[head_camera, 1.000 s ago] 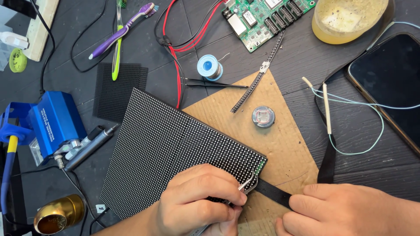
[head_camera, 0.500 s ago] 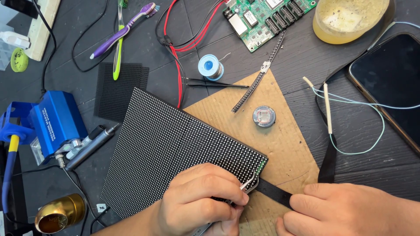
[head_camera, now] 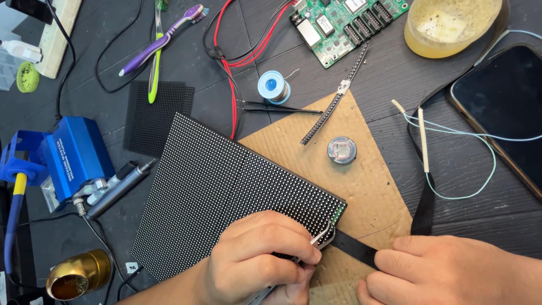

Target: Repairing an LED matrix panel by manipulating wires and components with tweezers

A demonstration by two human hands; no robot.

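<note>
Nothing much has shifted since the earlier frames: both hands stay at the near corner of the black LED panel (head_camera: 226, 192), only nudged a little. Left hand (head_camera: 257, 260) is curled tight, its fingers (head_camera: 282, 240) pressed together around metal tweezers (head_camera: 322, 236) whose tips meet the panel's corner, just where a green edge of circuit board shows. Right hand (head_camera: 446, 271) lies beside that corner, its fingers (head_camera: 389, 262) closed and pinching a black strip (head_camera: 353, 248) that runs from the panel's corner toward the hand. That panel lies tilted, partly on the dark desk (head_camera: 474, 169) and partly on a sheet of brown cardboard (head_camera: 367, 186). On the cardboard beyond the panel sit a small round tin (head_camera: 341, 150) and a long pin header strip (head_camera: 336, 96). Farther beyond the panel lie a spool of solder (head_camera: 274, 86), red and black wires (head_camera: 226, 62) and a green circuit board (head_camera: 350, 22). Left of the panel stand a blue tool stand (head_camera: 70, 155) and a soldering iron (head_camera: 116, 186).
</note>
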